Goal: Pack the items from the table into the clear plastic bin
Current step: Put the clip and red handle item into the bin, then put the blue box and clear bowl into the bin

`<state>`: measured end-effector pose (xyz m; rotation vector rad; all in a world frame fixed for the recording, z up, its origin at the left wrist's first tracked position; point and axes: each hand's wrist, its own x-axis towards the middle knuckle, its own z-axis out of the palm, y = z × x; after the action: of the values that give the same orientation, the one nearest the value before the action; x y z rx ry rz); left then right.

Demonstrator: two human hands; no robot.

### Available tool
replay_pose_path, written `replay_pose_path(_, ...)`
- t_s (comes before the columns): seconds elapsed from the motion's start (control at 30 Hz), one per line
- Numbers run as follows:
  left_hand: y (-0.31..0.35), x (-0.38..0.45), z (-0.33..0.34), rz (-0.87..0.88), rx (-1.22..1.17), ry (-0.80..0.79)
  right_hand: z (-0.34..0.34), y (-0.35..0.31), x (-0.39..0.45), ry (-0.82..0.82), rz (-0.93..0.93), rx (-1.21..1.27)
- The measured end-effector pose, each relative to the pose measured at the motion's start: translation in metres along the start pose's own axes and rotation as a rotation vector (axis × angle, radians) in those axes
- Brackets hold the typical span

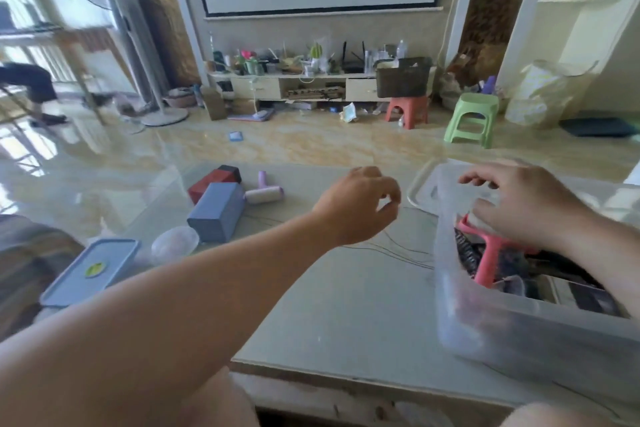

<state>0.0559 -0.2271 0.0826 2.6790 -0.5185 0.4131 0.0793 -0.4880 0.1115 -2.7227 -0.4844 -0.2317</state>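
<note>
bin (485, 322) contents blurred, right hand (519, 204) over

Single head view, looking forward-down over table (346, 305), close.

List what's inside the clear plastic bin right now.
In the clear plastic bin: a pink handled tool and dark items, one like a black brush. The right hand covers the tool's top end; the frosted wall blurs the rest, so it can't be identified.

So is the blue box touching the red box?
Touching. The head view shows the blue box lying against the red box, its far corner overlapping the red one's front edge with no table showing between.
</note>
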Motion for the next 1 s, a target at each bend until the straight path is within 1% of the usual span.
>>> replay_pose_path(0.07,-0.059,-0.035,-0.022,-0.177,0.137,-0.073,0.020,-0.048,0.016,0.022,-0.126,0.033)
replay_pose_path(0.1,-0.088,-0.055,-0.032,-0.244,0.173,-0.082,0.035,-0.072,0.026,0.009,-0.178,0.046)
replay_pose_path(0.2,-0.163,-0.110,-0.054,-0.462,0.227,-0.067,0.087,-0.145,0.055,-0.091,-0.275,0.081)
replay_pose_path(0.27,-0.201,-0.140,-0.063,-0.629,0.300,-0.149,0.125,-0.190,0.071,-0.182,-0.305,0.097)
replay_pose_path(0.33,-0.239,-0.162,-0.067,-0.760,0.340,-0.235,0.164,-0.230,0.088,-0.280,-0.313,0.115)
replay_pose_path(0.4,-0.271,-0.174,-0.064,-0.851,0.312,-0.271,0.203,-0.269,0.106,-0.366,-0.318,0.112)
replay_pose_path(0.47,-0.300,-0.178,-0.056,-0.913,0.281,-0.273,0.239,-0.305,0.127,-0.403,-0.327,0.090)
replay_pose_path(0.53,-0.324,-0.175,-0.045,-0.919,0.276,-0.263,0.270,-0.338,0.149,-0.450,-0.277,0.100)
replay_pose_path(0.6,-0.340,-0.168,-0.035,-0.913,0.209,-0.270,0.297,-0.365,0.171,-0.451,-0.240,0.097)
replay_pose_path(0.67,-0.349,-0.162,-0.026,-0.894,0.203,-0.361,0.324,-0.385,0.190,-0.440,-0.218,0.037)
replay_pose_path(0.7,-0.352,-0.162,-0.020,-0.855,0.257,-0.412,0.334,-0.390,0.196,-0.448,-0.216,-0.025)
replay_pose_path(0.73,-0.355,-0.162,-0.015,-0.809,0.321,-0.447,0.343,-0.393,0.199,-0.466,-0.219,-0.097)
replay_pose_path(0.8,-0.358,-0.165,-0.008,-0.766,0.385,-0.460,0.351,-0.391,0.197,-0.515,-0.222,-0.174)
replay_pose_path(0.93,-0.363,-0.171,-0.003,-0.772,0.345,-0.499,0.344,-0.372,0.181,-0.518,-0.238,-0.168)
replay_pose_path(1.0,-0.357,-0.176,-0.002,-0.817,0.266,-0.450,0.338,-0.354,0.172,-0.486,-0.249,-0.129)
